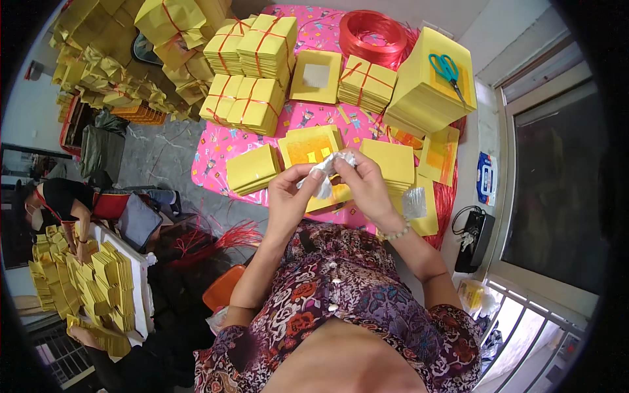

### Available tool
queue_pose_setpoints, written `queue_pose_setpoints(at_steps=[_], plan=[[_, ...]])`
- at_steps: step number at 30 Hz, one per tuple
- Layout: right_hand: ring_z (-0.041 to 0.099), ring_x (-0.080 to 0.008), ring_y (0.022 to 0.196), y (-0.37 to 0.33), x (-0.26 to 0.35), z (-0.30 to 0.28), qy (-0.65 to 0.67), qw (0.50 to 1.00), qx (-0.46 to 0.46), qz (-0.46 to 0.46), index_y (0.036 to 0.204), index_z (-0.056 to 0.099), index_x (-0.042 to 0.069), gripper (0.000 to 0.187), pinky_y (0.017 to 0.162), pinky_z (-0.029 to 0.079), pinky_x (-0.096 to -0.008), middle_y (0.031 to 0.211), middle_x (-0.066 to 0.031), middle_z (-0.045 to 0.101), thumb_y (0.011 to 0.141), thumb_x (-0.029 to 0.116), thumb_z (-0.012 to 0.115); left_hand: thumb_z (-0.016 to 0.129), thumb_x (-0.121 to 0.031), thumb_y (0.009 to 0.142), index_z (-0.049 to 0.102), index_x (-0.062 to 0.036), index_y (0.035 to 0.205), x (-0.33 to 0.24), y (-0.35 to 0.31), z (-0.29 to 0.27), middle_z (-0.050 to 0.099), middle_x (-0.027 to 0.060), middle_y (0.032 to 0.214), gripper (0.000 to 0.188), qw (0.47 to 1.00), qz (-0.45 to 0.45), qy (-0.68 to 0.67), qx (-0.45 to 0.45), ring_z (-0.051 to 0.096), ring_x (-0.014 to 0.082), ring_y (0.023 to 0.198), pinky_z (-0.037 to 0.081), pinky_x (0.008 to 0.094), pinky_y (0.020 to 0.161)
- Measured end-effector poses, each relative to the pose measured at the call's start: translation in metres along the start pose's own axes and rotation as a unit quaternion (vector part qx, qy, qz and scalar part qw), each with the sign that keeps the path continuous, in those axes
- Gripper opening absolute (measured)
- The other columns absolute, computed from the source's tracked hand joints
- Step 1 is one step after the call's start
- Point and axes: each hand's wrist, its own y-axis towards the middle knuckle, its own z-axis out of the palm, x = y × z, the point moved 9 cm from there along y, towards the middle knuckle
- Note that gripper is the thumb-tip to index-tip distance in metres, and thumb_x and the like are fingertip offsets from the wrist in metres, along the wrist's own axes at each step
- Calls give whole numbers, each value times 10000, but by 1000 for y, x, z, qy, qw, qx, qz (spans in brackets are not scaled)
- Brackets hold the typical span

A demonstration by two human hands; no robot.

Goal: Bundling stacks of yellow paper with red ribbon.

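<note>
A crumpled white tissue [325, 186] is stretched between my hands over the near edge of the table. My left hand [293, 190] pinches its left side between thumb and fingers. On the other side, my right hand [364, 188] grips its upper right part, a beaded bracelet on the wrist. Just beyond the tissue lie yellow paper sheets with an orange patch [309, 148], small yellow pieces on top. A stack of yellow paper [253, 169] sits left of my hands, and another yellow stack [391, 162] sits to the right.
Bundles of yellow paper tied with red ribbon [267, 46] fill the back of the pink patterned table [213, 154]. A red ribbon coil [372, 36] lies behind. Teal scissors [445, 69] rest on a tall paper stack. At the left, a person [75, 209] handles yellow packets.
</note>
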Motion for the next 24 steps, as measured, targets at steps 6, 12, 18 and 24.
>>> queue_pose_setpoints(at_steps=[6,12,18,24], plan=[[632,-187,892,-21,131,74,144,979,114,91,1033,608,2,163,786,517,-341,944,-101,650,988,119,504,662,-177,906,656,-33,912,-135,-33,33,654,48,820,144,975,59,-206,48,587,106,713,470,237,625],[678,-391,775,-60,228,123,419,781,426,-182,1101,513,-184,418,554,554,-357,974,-357,612,1016,223,470,672,-267,903,717,-165,1006,-251,-98,58,632,22,911,152,840,411,-216,280,564,178,771,452,320,650],[639,-286,606,-87,262,135,429,693,518,-259,976,587,-195,293,495,525,-299,910,-378,627,997,89,517,720,-190,868,761,-176,1015,-250,-114,74,646,11,944,153,831,452,-96,310,574,199,835,472,326,704],[607,-149,607,-102,245,90,219,892,40,-393,773,680,53,90,508,482,-230,848,-105,695,855,20,664,760,-66,796,764,-54,894,-245,-103,78,692,78,866,99,832,448,-179,273,593,212,743,465,296,597]])
